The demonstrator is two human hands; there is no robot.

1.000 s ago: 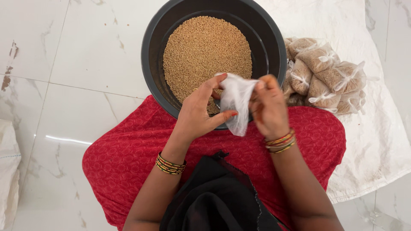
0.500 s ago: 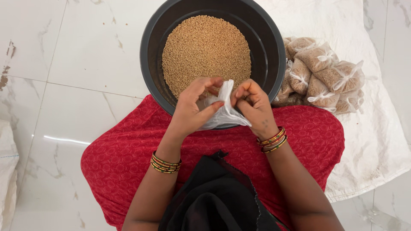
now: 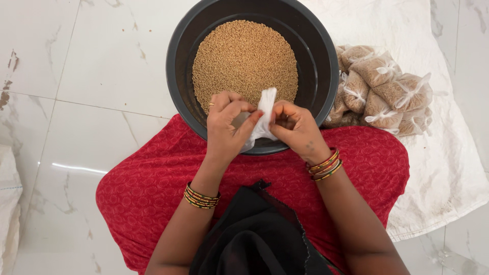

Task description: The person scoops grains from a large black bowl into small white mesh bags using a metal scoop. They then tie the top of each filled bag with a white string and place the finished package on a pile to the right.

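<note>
A small, thin, white-clear plastic bag is being held between both hands, just above the near rim of a round black plastic basin and over the person's lap. It looks empty and crumpled, its top standing up between the fingertips.

The left hand is pinching the bag's left edge between thumb and curled fingers. The right hand is pinching the opposite edge, fingers tucked in tightly. Both are closed on the film, neither spread open. The step in hand seems to be rubbing the bag's mouth apart. The mouth is not yet visibly open.

A next move would call for a light, sliding pinch to separate the two layers. The bag would also need to stay over the basin rather than over the lap.

The basin is holding a heap of golden-brown grain just beyond the hands. To its right, a cluster of filled, knotted clear bags of the same grain is lying on a white woven cloth spread over the pale marble floor. Gold and coloured bangles are circling each wrist, and a red patterned garment is covering the lap below.
</note>
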